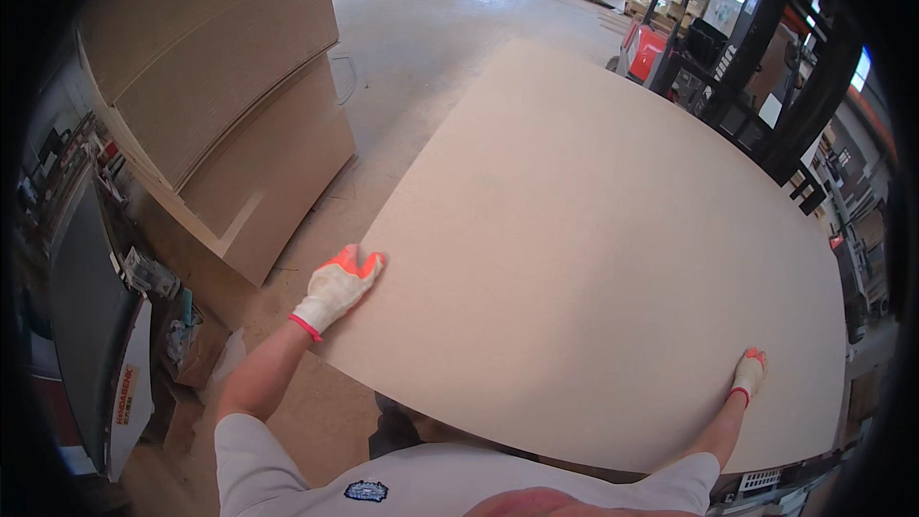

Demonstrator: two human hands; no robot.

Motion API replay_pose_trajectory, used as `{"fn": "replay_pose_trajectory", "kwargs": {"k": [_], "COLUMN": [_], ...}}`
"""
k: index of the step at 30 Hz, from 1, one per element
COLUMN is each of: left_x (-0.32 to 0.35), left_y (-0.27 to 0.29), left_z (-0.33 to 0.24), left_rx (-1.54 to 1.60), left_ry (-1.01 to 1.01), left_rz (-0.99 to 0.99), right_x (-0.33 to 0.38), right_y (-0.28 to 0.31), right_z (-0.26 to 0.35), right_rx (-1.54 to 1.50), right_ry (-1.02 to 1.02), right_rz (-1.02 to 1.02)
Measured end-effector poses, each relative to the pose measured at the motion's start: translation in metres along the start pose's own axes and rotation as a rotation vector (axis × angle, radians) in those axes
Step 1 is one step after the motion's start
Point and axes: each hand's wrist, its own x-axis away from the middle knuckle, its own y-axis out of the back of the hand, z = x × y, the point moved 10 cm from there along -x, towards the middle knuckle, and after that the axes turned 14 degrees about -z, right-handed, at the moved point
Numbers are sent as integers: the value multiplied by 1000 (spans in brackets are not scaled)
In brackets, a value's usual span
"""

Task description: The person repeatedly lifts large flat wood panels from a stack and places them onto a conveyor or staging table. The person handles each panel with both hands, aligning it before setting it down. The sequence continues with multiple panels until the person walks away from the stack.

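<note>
A large pale beige board point(593, 249) fills the middle of the head view, lying flat in front of me. My left hand point(337, 289), in a white glove with orange fingertips, grips the board's left edge, fingers curled over it. My right hand point(749, 373), in the same kind of glove, rests on the board's top face near its near right corner. Both arms are stretched wide apart.
A tall stack of brown boards point(220, 86) stands to the left. A red and black forklift point(728, 48) is behind the board at the upper right. A grey machine point(96, 325) with clutter sits at the far left. Concrete floor point(421, 29) runs back toward more stacked material.
</note>
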Motion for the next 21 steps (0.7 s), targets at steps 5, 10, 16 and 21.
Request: {"fn": "replay_pose_trajectory", "kwargs": {"k": [5,10,16,21], "left_x": [0,3,6,34], "left_y": [3,-2,-9,14], "left_z": [0,4,15,50], "left_rx": [226,322,432,131], "left_ry": [-68,-133,-118,-27], "left_rz": [170,148,217,492], "right_x": [148,289,455,558], "right_y": [63,128,216,278], "right_z": [87,122,172,237], "right_rx": [-6,-186,-372,-573], "right_ry": [247,490,640,826], "right_rz": [-73,-214,-199,-84]}}
